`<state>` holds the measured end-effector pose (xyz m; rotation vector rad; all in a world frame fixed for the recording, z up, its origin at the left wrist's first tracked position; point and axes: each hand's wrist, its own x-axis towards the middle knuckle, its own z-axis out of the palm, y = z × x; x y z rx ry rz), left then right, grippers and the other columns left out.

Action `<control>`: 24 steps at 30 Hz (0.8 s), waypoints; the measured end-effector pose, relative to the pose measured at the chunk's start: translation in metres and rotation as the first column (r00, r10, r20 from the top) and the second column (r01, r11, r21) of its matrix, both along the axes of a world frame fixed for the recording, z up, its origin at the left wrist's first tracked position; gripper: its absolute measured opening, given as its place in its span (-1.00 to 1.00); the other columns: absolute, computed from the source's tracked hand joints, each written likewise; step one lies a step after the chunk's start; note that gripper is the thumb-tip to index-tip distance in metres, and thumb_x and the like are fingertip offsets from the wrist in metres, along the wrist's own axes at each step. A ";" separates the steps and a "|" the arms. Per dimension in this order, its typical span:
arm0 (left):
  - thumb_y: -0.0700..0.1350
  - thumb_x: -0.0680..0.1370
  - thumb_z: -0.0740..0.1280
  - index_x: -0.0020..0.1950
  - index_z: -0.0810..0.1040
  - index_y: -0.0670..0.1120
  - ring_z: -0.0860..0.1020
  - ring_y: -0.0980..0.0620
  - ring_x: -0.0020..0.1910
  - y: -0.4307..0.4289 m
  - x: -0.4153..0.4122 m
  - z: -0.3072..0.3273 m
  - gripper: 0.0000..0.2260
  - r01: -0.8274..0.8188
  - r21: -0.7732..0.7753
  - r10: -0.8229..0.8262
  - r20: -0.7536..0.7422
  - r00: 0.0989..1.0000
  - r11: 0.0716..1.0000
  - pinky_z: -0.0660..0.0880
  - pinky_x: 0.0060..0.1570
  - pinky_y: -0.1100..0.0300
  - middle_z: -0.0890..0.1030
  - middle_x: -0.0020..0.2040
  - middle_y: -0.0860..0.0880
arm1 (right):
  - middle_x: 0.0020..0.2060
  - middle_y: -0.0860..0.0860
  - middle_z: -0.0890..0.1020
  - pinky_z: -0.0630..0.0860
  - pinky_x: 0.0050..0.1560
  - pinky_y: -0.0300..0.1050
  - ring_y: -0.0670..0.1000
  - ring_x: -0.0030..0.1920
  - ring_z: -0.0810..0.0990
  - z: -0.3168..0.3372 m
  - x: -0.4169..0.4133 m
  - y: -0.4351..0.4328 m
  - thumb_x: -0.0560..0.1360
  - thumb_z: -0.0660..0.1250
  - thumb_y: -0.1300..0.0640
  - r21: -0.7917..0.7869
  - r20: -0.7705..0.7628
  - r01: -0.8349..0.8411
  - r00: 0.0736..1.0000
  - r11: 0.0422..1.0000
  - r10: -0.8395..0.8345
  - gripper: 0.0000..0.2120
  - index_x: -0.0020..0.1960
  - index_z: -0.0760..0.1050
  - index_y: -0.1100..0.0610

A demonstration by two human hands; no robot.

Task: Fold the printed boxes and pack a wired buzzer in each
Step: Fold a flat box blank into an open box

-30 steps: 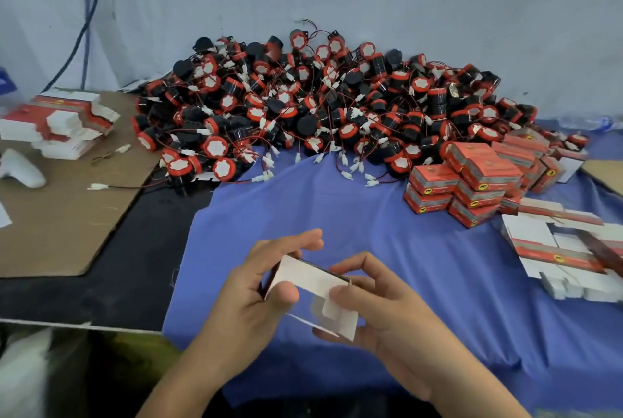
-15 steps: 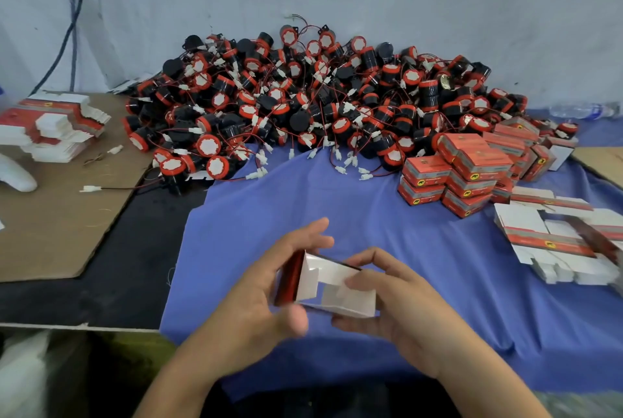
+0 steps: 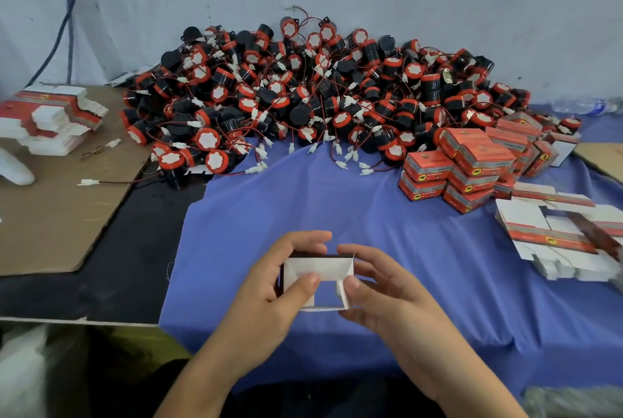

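With the left hand (image 3: pixel 269 296) and right hand (image 3: pixel 387 299) both gripping the half-opened box (image 3: pixel 318 267) just over the cloth (image 3: pixel 421 242), thumbs on its 2 side flaps, it seems best to square the tube first, then press those flaps in evenly before closing that end, well short of the buzzers (image 3: pixel 320 97)

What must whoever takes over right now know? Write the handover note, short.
Left hand and right hand both pinch one half-folded box above the blue cloth, thumbs on its flaps.
It is open, with no buzzer inside.
Buzzer pile lies behind; closed boxes stacked at right, flat blanks beside them.
Left to do: finish folding, put in a buzzer, close, repeat.
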<state>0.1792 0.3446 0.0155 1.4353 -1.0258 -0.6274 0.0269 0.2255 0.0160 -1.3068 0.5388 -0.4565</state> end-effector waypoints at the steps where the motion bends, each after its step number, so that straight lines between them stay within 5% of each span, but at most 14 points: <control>1: -0.26 0.60 0.33 0.26 0.57 0.26 0.58 0.09 0.24 0.001 -0.001 0.000 -0.58 0.008 0.006 -0.008 0.029 1.000 1.000 0.51 0.14 0.32 0.62 0.21 0.13 | 0.16 0.00 0.68 0.63 0.06 -0.08 0.01 0.11 0.69 -0.001 0.001 0.001 0.49 0.42 0.07 -0.025 -0.005 0.006 1.000 1.000 -0.006 -0.70 0.21 0.63 -0.09; 5: -0.32 0.59 0.32 0.28 0.55 0.26 0.50 0.02 0.33 0.000 -0.008 0.000 -0.52 0.040 0.023 -0.044 0.230 0.972 0.999 0.41 0.25 0.33 0.57 0.24 0.14 | 0.10 0.03 0.70 0.59 -0.12 -0.17 0.06 0.00 0.72 -0.006 0.005 0.003 0.61 0.32 0.33 -0.148 -0.052 0.049 0.997 0.988 -0.057 -0.70 0.12 0.57 -0.08; 7: -0.24 0.59 0.32 0.26 0.56 0.27 0.51 0.04 0.32 -0.002 -0.009 -0.001 -0.58 0.013 0.000 -0.013 0.176 0.984 1.000 0.43 0.26 0.30 0.59 0.24 0.14 | 0.09 0.07 0.71 0.57 -0.15 -0.15 0.04 -0.03 0.71 -0.008 0.006 0.003 0.62 0.33 0.34 -0.189 -0.027 0.074 0.996 0.979 -0.080 -0.66 0.14 0.48 -0.11; 11: -0.15 0.57 0.34 0.18 0.60 0.30 0.57 0.12 0.24 -0.002 -0.008 0.001 -0.65 -0.065 -0.047 0.063 -0.043 0.997 0.997 0.52 0.24 0.21 0.63 0.18 0.15 | -0.16 -0.09 0.65 0.50 -0.16 -0.21 -0.08 -0.19 0.59 -0.008 0.001 0.005 0.60 0.35 -0.05 -0.398 -0.004 0.077 0.996 0.914 -0.086 -0.84 0.05 0.43 0.00; 13: -0.25 0.62 0.36 0.16 0.61 0.29 0.58 0.13 0.23 -0.001 -0.007 0.003 -0.60 -0.099 -0.047 0.096 -0.068 0.993 0.994 0.53 0.27 0.15 0.63 0.17 0.17 | -0.15 0.00 0.59 0.59 -0.09 0.06 0.02 -0.17 0.55 -0.008 -0.005 0.007 0.59 0.24 -0.31 -0.473 -0.068 -0.039 0.998 0.880 0.008 -0.62 0.10 0.50 -0.01; 14: -0.30 0.62 0.35 0.16 0.61 0.28 0.58 0.13 0.22 0.000 -0.006 0.003 -0.57 -0.107 -0.043 0.104 -0.072 0.992 0.993 0.53 0.28 0.12 0.63 0.16 0.17 | -0.08 0.02 0.60 0.60 -0.02 0.17 0.04 -0.13 0.57 -0.007 -0.007 0.008 0.57 0.24 -0.36 -0.451 -0.084 -0.088 0.995 0.888 0.055 -0.56 0.16 0.51 -0.02; 17: -0.17 0.62 0.34 0.20 0.60 0.25 0.58 0.08 0.23 0.002 -0.010 0.004 -0.69 -0.061 -0.049 0.057 -0.076 0.996 0.997 0.56 0.23 0.07 0.62 0.18 0.13 | -0.05 -0.07 0.63 0.60 -0.11 -0.11 -0.05 -0.16 0.61 -0.005 -0.008 0.014 0.54 0.39 -0.19 -0.467 -0.012 -0.032 0.999 0.884 0.030 -0.73 0.12 0.54 -0.06; 19: 0.00 0.62 0.27 0.22 0.61 0.22 0.60 0.01 0.25 0.002 -0.018 0.006 -0.77 -0.016 -0.083 0.006 -0.115 0.993 0.996 0.60 0.18 0.09 0.59 0.24 0.07 | -0.08 0.00 0.63 0.65 -0.10 0.08 0.07 -0.07 0.61 -0.006 -0.003 0.020 0.51 0.40 -0.12 -0.449 0.085 0.110 0.993 0.887 -0.080 -0.77 0.10 0.52 -0.05; 22: 0.11 0.65 0.22 0.25 0.60 0.20 0.61 0.00 0.23 0.003 -0.026 0.009 -0.76 -0.048 -0.136 0.032 -0.114 0.993 0.990 0.59 0.09 0.23 0.58 0.25 0.06 | 0.04 0.04 0.66 0.69 -0.06 0.10 0.15 0.10 0.64 -0.007 0.003 0.028 0.40 0.49 -0.11 -0.198 0.170 0.201 0.971 0.959 -0.168 -0.54 0.25 0.44 -0.16; 24: -0.03 0.62 0.26 0.26 0.57 0.24 0.58 -0.01 0.24 0.003 -0.028 0.007 -0.73 -0.063 -0.143 0.055 -0.055 0.997 0.988 0.58 0.13 0.18 0.58 0.23 0.09 | 0.08 0.01 0.68 0.69 -0.01 0.08 0.14 0.16 0.65 -0.007 0.004 0.030 0.36 0.52 -0.06 -0.132 0.167 0.222 0.966 0.966 -0.199 -0.49 0.28 0.50 -0.17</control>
